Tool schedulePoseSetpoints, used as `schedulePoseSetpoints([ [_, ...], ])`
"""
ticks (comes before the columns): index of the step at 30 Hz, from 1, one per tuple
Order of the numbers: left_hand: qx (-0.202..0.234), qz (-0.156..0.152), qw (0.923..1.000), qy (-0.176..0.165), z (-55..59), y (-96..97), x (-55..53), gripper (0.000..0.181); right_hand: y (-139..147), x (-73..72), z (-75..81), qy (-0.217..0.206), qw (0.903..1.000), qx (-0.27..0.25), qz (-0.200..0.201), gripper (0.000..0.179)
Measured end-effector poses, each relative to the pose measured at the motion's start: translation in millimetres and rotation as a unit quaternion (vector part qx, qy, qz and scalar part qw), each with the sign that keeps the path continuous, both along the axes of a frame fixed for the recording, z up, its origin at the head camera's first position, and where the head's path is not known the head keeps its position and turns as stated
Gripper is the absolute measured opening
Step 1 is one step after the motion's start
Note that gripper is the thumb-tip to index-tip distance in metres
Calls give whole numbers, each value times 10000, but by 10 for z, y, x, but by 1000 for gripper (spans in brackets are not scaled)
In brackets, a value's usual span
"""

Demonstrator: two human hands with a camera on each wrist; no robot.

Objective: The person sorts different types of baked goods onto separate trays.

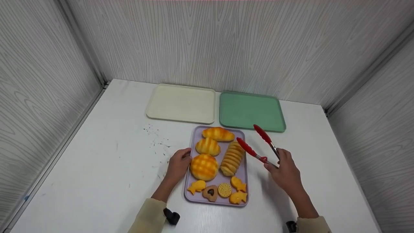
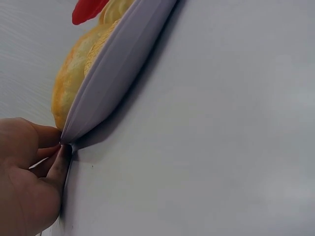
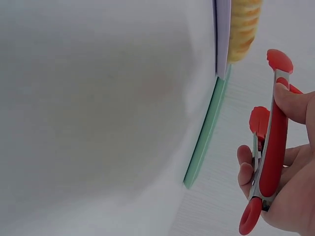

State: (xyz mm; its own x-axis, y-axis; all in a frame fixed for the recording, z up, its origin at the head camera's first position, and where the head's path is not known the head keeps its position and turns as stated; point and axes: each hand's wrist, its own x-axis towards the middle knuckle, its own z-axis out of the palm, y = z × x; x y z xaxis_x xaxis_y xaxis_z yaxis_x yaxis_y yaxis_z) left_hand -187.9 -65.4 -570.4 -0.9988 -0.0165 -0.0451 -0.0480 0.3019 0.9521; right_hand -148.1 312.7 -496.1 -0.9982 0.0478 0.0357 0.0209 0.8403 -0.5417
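A lilac tray (image 1: pixel 216 202) lies on the table in the head view. On it are a crescent roll (image 1: pixel 218 134), a striped bun (image 1: pixel 208 146), a round checked bun (image 1: pixel 204 167), a long ridged bread (image 1: pixel 232 159) and several small biscuits (image 1: pixel 224 190). My left hand (image 1: pixel 179 164) pinches the tray's left rim between thumb and fingers, as the left wrist view shows. My right hand (image 1: pixel 285 170) grips red-tipped metal tongs (image 3: pixel 274 152). The tongs' two arms are spread, one red tip over the tray's right edge by the ridged bread, the other close to the green tray.
Behind the lilac tray, a cream tray (image 1: pixel 181 103) stands at the left and a green tray (image 1: pixel 252 110) at the right, both with nothing on them. Wood-patterned panels (image 1: pixel 207 42) enclose the white table (image 1: pixel 97 168) at the back and sides. Dark specks mark the tabletop left of the lilac tray.
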Motion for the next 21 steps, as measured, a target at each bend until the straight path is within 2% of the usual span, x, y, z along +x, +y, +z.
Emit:
schedulePoseSetpoints([
  [6, -48, -26, 9999, 126, 9, 2, -2, 40, -77, -143, 48, 278, 9986, 221, 393, 67],
  [21, -167, 19, 9997, 190, 11, 4, 5, 39, -217, -500, 155, 509, 9888, 979, 1007, 68],
])
